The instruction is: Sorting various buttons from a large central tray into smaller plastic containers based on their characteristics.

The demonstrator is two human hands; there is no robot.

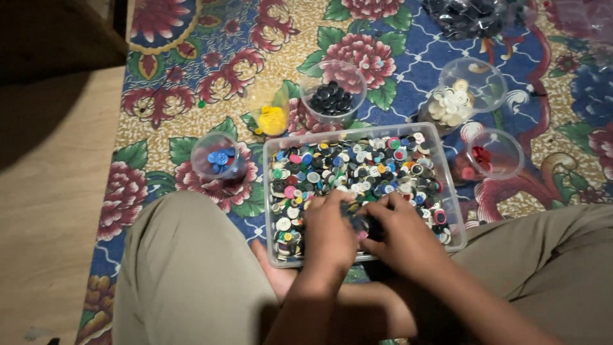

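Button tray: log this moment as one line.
left hand: in button tray | right hand: in tray, touching buttons | around: cups of blue, yellow, black, white, red buttons

A floral mat (pixel 191 70) carries a clear button tray (pixel 447 185) and small cups (pixel 217 156).

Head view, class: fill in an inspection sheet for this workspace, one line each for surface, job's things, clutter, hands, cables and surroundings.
Surface: floral patterned mat laid on a pale floor.
Job's things: clear rectangular tray full of mixed coloured buttons.
Clutter: clear cups around the tray hold blue buttons, yellow buttons, black buttons, white buttons and red buttons; a bag of dark buttons lies behind.
Hands: left hand and right hand both rest in the tray's buttons; grip unclear.
Cables: nothing seen.
Surroundings: person's knees in khaki trousers flank the tray.
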